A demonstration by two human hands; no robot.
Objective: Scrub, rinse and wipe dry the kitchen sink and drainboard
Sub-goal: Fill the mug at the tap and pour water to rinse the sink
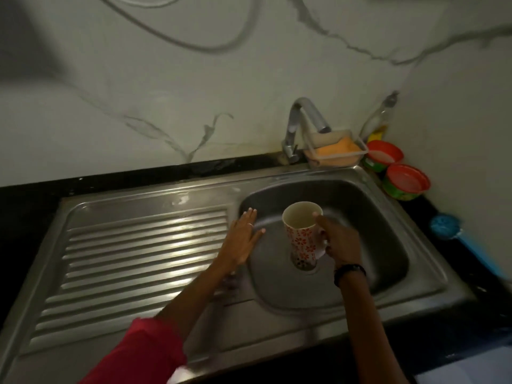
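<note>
A steel sink with a ribbed drainboard on its left fills the counter. My right hand grips a white mug with red flowers by its handle, holding it upright above the basin's drain. My left hand lies flat with straight fingers on the ridge between drainboard and basin. The tap stands at the back of the sink, and no water is visible running from it.
A clear holder with an orange sponge sits behind the basin. Two red-lidded green tubs and a bottle stand at the back right corner. A blue scrubber lies on the dark counter at the right.
</note>
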